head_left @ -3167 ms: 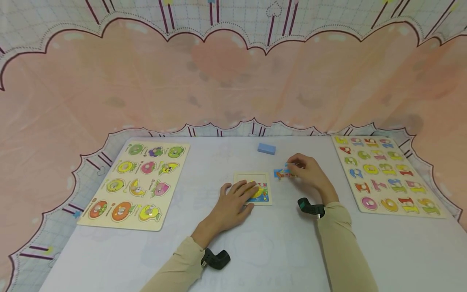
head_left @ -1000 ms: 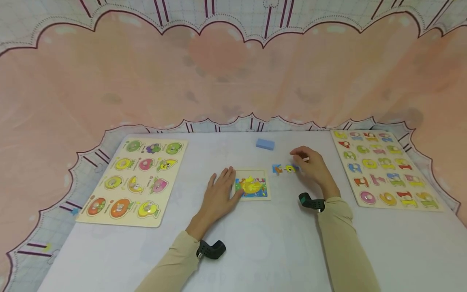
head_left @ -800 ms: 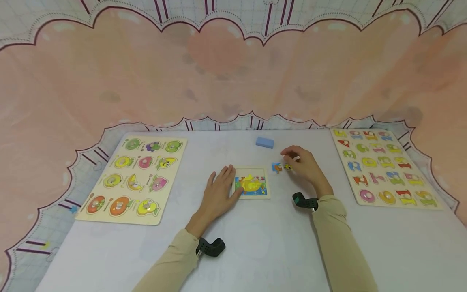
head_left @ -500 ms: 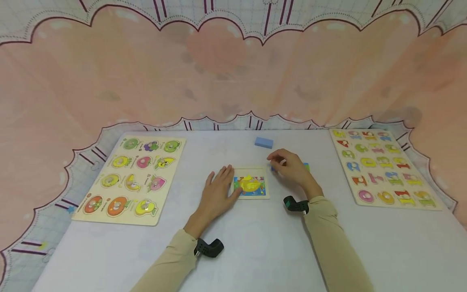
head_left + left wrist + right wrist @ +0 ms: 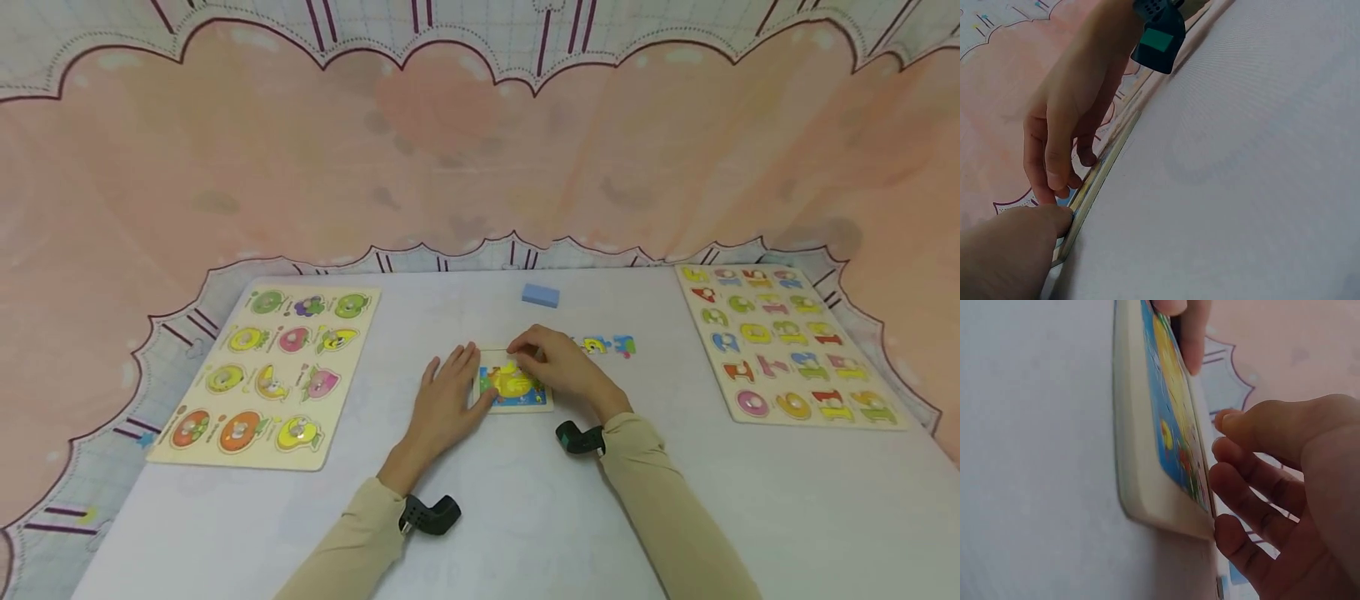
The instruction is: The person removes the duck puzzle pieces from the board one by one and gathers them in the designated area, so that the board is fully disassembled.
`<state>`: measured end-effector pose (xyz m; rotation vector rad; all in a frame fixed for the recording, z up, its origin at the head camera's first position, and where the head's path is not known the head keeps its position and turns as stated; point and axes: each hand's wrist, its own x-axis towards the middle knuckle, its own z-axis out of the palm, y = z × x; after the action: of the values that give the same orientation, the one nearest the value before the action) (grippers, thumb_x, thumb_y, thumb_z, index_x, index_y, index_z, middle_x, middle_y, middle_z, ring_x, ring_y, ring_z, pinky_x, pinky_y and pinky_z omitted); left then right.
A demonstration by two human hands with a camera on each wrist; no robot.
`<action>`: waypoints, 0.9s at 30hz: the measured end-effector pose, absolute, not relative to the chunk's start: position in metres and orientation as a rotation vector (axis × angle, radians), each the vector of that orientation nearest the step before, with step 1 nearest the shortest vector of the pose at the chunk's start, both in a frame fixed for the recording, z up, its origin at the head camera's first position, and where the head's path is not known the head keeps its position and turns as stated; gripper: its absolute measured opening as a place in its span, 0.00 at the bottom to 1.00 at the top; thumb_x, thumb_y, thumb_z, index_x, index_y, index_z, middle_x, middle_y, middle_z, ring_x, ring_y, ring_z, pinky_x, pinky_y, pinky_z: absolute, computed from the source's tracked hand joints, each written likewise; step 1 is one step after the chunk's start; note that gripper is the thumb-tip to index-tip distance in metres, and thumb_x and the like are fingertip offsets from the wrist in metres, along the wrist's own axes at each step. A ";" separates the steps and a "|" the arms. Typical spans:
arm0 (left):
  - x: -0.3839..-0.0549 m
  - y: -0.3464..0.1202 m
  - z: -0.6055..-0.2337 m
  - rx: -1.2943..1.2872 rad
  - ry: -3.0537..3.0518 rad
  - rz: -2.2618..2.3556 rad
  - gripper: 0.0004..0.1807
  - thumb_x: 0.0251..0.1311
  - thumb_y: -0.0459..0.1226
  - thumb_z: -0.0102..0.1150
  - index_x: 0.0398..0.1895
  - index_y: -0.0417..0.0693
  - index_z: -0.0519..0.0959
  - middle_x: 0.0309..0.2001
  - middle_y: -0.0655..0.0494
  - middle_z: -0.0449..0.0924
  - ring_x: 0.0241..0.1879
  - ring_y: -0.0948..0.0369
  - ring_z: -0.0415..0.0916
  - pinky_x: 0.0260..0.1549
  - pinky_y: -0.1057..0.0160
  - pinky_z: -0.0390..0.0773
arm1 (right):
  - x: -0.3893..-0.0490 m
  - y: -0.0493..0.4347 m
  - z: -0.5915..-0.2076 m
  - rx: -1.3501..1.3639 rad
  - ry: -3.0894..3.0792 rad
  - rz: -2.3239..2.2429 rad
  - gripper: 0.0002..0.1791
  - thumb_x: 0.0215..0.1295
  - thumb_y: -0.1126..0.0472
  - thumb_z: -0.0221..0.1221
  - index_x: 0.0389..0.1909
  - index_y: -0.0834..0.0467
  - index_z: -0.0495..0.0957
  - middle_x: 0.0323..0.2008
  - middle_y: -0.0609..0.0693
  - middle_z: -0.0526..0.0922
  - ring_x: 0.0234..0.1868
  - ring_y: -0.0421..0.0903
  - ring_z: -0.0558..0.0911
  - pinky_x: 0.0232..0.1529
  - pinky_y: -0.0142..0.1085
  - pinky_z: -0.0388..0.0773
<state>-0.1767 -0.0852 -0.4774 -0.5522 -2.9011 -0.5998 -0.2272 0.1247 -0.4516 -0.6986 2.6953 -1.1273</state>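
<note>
Duck puzzle (image 5: 517, 398) lies flat on the white table (image 5: 510, 500), midway between the two hands, in a pale wooden frame (image 5: 517, 410). Nearest: two tan sleeves (image 5: 675, 508), a black wrist device (image 5: 433, 515) worn at each cuff. Left hand (image 5: 442, 408) is laid open along the frame's left side, fingers extended, thumb rested over the edge; nothing is gripped. Right hand (image 5: 562, 367) is held over the puzzle's upper right corner, fingers bent, thumb and forefinger brought nearly together; whether a piece is pinched cannot be told. Just beyond the right wrist, a yellow piece (image 5: 596, 345) and a blue-green piece (image 5: 624, 346) are left loose, side by side. Work area is flanked by a fruit board (image 5: 255, 358), left, and a board of coloured shapes (image 5: 774, 348), right. Farther: blue block (image 5: 541, 296), then peach patterned cloth (image 5: 450, 167).
</note>
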 end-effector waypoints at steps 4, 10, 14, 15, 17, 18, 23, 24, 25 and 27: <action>-0.176 -0.086 -0.477 -0.534 -2.896 -0.596 0.37 0.62 0.53 0.52 0.69 0.41 0.62 0.71 0.49 0.60 0.72 0.53 0.55 0.69 0.44 0.50 | -0.225 0.116 -0.450 -0.726 2.686 -1.096 0.12 0.67 0.60 0.54 0.48 0.56 0.80 0.38 0.46 0.77 0.38 0.41 0.73 0.40 0.32 0.72; -0.177 -0.086 -0.478 -0.555 -2.887 -0.611 0.37 0.63 0.54 0.51 0.69 0.41 0.62 0.71 0.49 0.60 0.72 0.53 0.55 0.69 0.44 0.50 | -0.222 0.109 -0.449 -0.796 2.736 -0.965 0.13 0.68 0.59 0.54 0.49 0.55 0.81 0.40 0.47 0.77 0.36 0.41 0.73 0.37 0.32 0.71; -0.178 -0.085 -0.478 -0.557 -2.880 -0.609 0.37 0.62 0.54 0.52 0.69 0.41 0.62 0.70 0.49 0.61 0.72 0.54 0.55 0.69 0.44 0.51 | -0.220 0.106 -0.448 -0.861 2.743 -0.906 0.12 0.68 0.61 0.54 0.47 0.55 0.81 0.43 0.49 0.76 0.40 0.42 0.73 0.42 0.34 0.72; -0.178 -0.085 -0.478 -0.554 -2.882 -0.609 0.37 0.62 0.54 0.52 0.69 0.41 0.62 0.70 0.49 0.61 0.72 0.54 0.55 0.69 0.44 0.50 | -0.219 0.105 -0.448 -0.871 2.740 -0.901 0.11 0.68 0.61 0.54 0.46 0.55 0.82 0.43 0.49 0.76 0.41 0.43 0.72 0.44 0.35 0.72; -0.178 -0.085 -0.478 -0.548 -2.884 -0.611 0.37 0.62 0.54 0.52 0.68 0.41 0.63 0.70 0.49 0.61 0.72 0.54 0.55 0.69 0.45 0.50 | -0.218 0.103 -0.447 -0.877 2.738 -0.895 0.11 0.67 0.61 0.54 0.45 0.55 0.82 0.44 0.50 0.76 0.42 0.44 0.72 0.45 0.36 0.72; -0.177 -0.085 -0.478 -0.546 -2.884 -0.615 0.37 0.62 0.54 0.52 0.68 0.41 0.63 0.70 0.49 0.61 0.72 0.54 0.55 0.69 0.45 0.50 | -0.218 0.103 -0.447 -0.876 2.735 -0.897 0.10 0.67 0.61 0.54 0.45 0.55 0.82 0.44 0.50 0.76 0.42 0.44 0.72 0.46 0.37 0.72; -0.176 -0.085 -0.479 -0.554 -2.877 -0.623 0.37 0.62 0.54 0.52 0.68 0.41 0.63 0.70 0.49 0.61 0.72 0.54 0.55 0.69 0.44 0.50 | -0.217 0.102 -0.447 -0.872 2.745 -0.894 0.09 0.67 0.62 0.54 0.43 0.56 0.81 0.43 0.50 0.77 0.43 0.44 0.73 0.47 0.38 0.72; -0.176 -0.085 -0.479 -0.556 -2.874 -0.624 0.37 0.62 0.54 0.52 0.68 0.41 0.63 0.70 0.49 0.61 0.72 0.54 0.55 0.69 0.44 0.50 | -0.217 0.101 -0.447 -0.875 2.751 -0.892 0.09 0.67 0.62 0.54 0.44 0.56 0.81 0.43 0.50 0.77 0.43 0.44 0.73 0.47 0.38 0.72; -0.176 -0.084 -0.479 -0.557 -2.868 -0.625 0.37 0.62 0.54 0.52 0.68 0.41 0.63 0.70 0.49 0.61 0.72 0.54 0.56 0.69 0.44 0.50 | -0.217 0.102 -0.448 -0.878 2.757 -0.889 0.09 0.67 0.62 0.54 0.44 0.56 0.81 0.43 0.50 0.77 0.43 0.44 0.73 0.47 0.38 0.72; -0.176 -0.084 -0.478 -0.555 -2.863 -0.624 0.37 0.62 0.54 0.53 0.68 0.41 0.63 0.70 0.49 0.62 0.72 0.54 0.56 0.69 0.44 0.50 | -0.218 0.101 -0.449 -0.882 2.763 -0.893 0.09 0.67 0.63 0.55 0.44 0.57 0.80 0.43 0.50 0.77 0.43 0.44 0.73 0.47 0.38 0.73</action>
<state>-0.1761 -0.0843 -0.4782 -0.5547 -2.8634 -0.6243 -0.2181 0.1014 -0.4494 -0.8818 2.7632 -0.8932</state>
